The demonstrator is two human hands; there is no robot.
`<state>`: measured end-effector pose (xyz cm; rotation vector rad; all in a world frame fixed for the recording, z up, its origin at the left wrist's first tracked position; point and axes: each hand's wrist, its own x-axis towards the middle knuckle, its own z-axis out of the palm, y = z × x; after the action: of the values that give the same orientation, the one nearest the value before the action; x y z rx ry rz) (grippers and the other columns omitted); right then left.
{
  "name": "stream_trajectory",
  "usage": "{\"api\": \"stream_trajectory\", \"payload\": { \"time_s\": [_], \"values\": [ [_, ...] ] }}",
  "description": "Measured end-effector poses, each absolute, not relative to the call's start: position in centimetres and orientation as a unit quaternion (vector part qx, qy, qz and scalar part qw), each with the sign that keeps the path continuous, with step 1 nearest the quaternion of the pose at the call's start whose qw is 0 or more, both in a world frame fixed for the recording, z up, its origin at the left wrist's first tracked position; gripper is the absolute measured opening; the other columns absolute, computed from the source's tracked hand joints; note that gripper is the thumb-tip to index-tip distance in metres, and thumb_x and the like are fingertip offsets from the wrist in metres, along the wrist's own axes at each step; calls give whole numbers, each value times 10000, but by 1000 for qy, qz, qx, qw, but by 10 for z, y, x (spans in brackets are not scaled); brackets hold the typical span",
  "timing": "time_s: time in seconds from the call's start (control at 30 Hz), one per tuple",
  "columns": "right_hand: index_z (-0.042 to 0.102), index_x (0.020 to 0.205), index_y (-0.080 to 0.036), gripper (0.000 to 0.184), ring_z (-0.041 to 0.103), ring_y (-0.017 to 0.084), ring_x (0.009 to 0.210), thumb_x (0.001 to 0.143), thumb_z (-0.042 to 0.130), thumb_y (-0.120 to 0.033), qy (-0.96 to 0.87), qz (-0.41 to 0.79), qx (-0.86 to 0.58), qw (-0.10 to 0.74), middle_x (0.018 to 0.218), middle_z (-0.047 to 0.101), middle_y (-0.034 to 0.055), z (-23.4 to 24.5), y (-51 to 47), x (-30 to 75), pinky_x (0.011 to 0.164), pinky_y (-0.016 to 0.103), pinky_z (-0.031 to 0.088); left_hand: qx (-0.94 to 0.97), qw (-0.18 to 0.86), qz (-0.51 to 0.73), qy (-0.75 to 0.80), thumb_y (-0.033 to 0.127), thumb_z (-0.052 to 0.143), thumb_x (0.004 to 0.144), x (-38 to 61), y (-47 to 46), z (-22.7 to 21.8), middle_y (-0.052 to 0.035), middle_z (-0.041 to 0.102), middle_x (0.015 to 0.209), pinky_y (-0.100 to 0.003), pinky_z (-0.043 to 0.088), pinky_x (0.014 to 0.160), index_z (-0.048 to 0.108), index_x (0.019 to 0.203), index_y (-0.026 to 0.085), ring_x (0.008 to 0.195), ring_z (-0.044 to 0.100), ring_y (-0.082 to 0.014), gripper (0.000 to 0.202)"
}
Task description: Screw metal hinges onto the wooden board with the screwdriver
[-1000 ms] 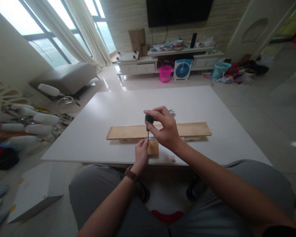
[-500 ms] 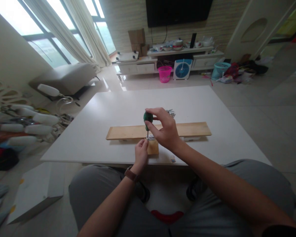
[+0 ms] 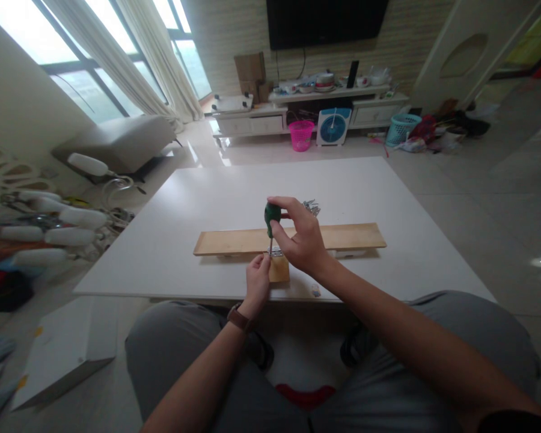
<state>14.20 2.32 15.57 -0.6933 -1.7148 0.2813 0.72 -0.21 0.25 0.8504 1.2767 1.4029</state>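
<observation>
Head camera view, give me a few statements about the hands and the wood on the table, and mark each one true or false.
1. The right hand grips a green-handled screwdriver. True.
2. The screwdriver lies flat on the white table. False: it stands upright, tip down at the small wooden block.
3. The left hand rests at the block beside the screwdriver tip. True.
4. The long wooden board stands on end. False: it lies flat across the table.

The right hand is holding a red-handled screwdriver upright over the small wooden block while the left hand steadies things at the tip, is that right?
Not quite: the screwdriver has a green handle, not red, as the head view shows. The rest holds: the right hand holds it upright over the small wooden block, and the left hand steadies at the tip.
</observation>
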Motion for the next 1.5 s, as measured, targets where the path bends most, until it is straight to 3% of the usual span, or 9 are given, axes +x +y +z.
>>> {"api": "stream_trajectory", "payload": {
  "time_s": [0.17,0.4,0.6,0.8,1.0,1.1,1.23,1.4,1.5],
  "values": [
    [635,1250,-274,284,660,191,1075,967,654,-260,-731,143,-328,581,1171,641,54,156,23,142,880,373,649,356,509,581,526,507,769,755,7,-2,4,-21,684,734,-265,471,664,682,758,159,693,572,-152,359],
    [578,1286,-274,361,667,208,1144,954,531,-139,-738,132,-328,575,1212,679,57,156,23,142,933,406,635,356,507,579,530,507,771,759,7,-2,1,-21,691,739,-262,463,663,698,777,157,699,574,-154,357],
    [631,1232,-277,275,644,186,1043,960,662,-244,-729,146,-338,576,1149,606,51,155,23,142,848,374,648,363,504,576,532,527,765,766,7,-2,0,-11,659,705,-260,449,645,655,724,169,673,551,-147,377],
    [584,1279,-269,398,672,190,1114,926,516,-96,-735,129,-308,590,1189,689,48,155,21,142,899,376,637,361,509,577,528,499,771,765,6,-1,-3,-1,648,697,-255,438,640,659,748,162,663,536,-139,356],
    [621,1227,-284,275,648,187,1050,957,671,-270,-726,145,-338,581,1171,605,49,156,22,142,849,376,649,359,503,578,532,516,770,756,7,-2,3,-9,657,705,-258,445,645,667,740,159,671,544,-143,372],
    [615,1227,-278,255,649,183,1035,979,618,-219,-725,131,-331,589,1137,618,49,155,22,142,846,369,642,356,505,578,533,526,776,752,7,-2,4,-12,659,710,-262,448,652,674,747,161,676,551,-147,379],
    [555,1289,-276,359,667,205,1121,957,508,-146,-734,118,-328,584,1210,678,61,154,21,141,917,403,629,359,505,579,529,511,775,761,7,-2,1,-20,685,738,-261,459,664,698,769,157,701,566,-154,362],
    [588,1259,-279,294,656,193,1057,968,629,-257,-733,137,-334,576,1180,633,55,153,21,141,840,372,641,370,501,576,530,494,761,791,6,-2,-2,-19,685,729,-261,460,662,698,768,154,694,565,-154,346],
    [590,1269,-276,290,652,183,1051,986,600,-215,-732,134,-327,582,1158,635,52,151,21,140,834,359,641,379,495,576,529,480,753,801,5,-2,-3,-19,683,732,-258,457,665,696,766,153,691,551,-149,334]
  ]
}}
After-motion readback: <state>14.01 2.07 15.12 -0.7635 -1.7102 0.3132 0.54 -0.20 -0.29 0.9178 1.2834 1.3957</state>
